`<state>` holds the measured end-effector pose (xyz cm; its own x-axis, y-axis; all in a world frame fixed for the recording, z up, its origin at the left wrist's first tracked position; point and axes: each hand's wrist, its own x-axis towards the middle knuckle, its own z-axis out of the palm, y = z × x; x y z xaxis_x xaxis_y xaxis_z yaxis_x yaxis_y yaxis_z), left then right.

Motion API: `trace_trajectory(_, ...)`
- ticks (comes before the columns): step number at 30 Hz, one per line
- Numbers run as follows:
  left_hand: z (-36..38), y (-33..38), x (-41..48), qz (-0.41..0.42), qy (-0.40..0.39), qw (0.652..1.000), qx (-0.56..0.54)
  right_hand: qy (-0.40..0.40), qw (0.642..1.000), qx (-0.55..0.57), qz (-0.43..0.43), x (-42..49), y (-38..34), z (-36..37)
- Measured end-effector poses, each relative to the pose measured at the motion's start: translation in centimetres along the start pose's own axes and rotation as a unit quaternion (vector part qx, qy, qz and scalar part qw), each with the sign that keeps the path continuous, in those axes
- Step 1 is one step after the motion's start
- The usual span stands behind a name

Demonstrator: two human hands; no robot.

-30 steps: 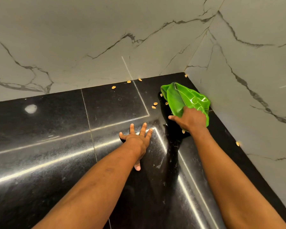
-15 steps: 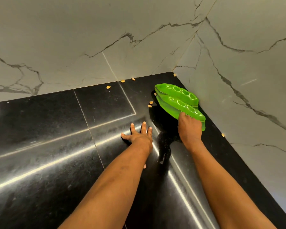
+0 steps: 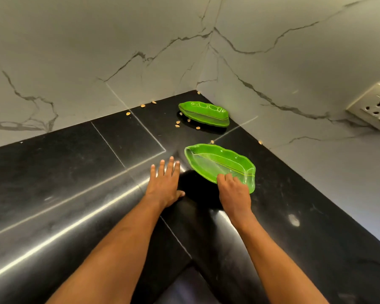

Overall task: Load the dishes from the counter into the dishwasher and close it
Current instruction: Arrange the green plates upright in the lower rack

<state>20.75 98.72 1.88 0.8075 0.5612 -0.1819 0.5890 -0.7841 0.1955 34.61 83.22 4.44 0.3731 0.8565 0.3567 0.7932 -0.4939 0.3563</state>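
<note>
Through the head camera, your right hand (image 3: 234, 189) pinches the near rim of a green leaf-shaped dish (image 3: 219, 161), fingers curled over its edge, on the black worktop (image 3: 75, 172) near the corner. Your left hand (image 3: 166, 181) lies flat on the worktop just beside it, fingers straight and slightly spread. A second green dish (image 3: 204, 114) sits farther back in the corner by the marble wall, with small pale seeds (image 3: 177, 122) scattered beside it. A wall socket (image 3: 375, 106) shows at right.

Sharp wide-angle view, glare-streaked countertop (image 3: 53, 194)
</note>
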Motion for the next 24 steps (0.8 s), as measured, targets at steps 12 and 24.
trace_trajectory(12,3.7,6.0,-19.9,0.035,0.018,0.997,0.065,0.046,0.995,0.057,0.074,-17.8,-0.3,-8.7)
trace_trajectory(24,6.4,5.8,-33.4,0.103,0.019,0.991,0.086,0.019,0.987,0.044,0.154,-33.1,-6.2,-15.8)
